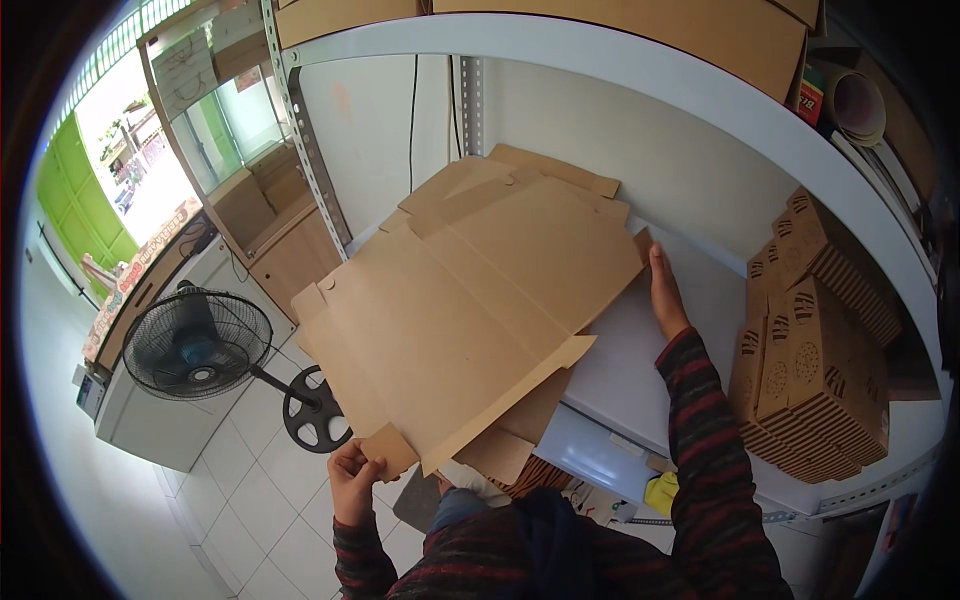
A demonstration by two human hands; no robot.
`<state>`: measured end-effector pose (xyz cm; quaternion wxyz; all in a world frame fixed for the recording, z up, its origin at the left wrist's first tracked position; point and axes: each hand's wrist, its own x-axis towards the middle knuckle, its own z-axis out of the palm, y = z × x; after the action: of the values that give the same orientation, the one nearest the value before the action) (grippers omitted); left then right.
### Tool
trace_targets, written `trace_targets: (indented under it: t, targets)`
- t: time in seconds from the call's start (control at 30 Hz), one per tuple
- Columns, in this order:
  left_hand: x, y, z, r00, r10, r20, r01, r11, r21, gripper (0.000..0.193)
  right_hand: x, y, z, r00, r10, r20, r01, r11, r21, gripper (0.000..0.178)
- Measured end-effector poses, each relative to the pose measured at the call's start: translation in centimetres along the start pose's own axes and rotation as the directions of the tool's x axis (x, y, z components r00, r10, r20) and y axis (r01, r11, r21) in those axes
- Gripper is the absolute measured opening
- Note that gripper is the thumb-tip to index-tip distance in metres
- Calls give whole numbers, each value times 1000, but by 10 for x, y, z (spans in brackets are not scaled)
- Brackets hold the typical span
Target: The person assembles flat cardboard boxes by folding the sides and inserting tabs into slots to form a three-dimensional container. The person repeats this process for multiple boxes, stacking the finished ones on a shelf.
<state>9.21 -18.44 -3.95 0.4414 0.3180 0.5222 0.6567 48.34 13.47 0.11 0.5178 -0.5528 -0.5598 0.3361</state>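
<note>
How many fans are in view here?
1. A black pedestal fan stands on the tiled floor at left, below the flat cardboard sheet; others may be hidden.

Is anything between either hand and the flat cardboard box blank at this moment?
Nothing visible. The left hand already pinches a corner flap of the flat cardboard box blank, and the right hand rests against its far right edge over the white shelf. The stacked blanks sit off to the right.
</note>
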Motion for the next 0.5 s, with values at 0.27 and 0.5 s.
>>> trace_targets:
  t: [0.27,0.5]
  targets:
    - [-10,6,51,977,55,-205,-87,985,-151,19,-22,-33,-1,989,146,29,-148,939,312,85]
    - [-29,26,102,563,-129,816,153,987,51,57,-14,-16,-5,972,169,164,-232,803,549,78]
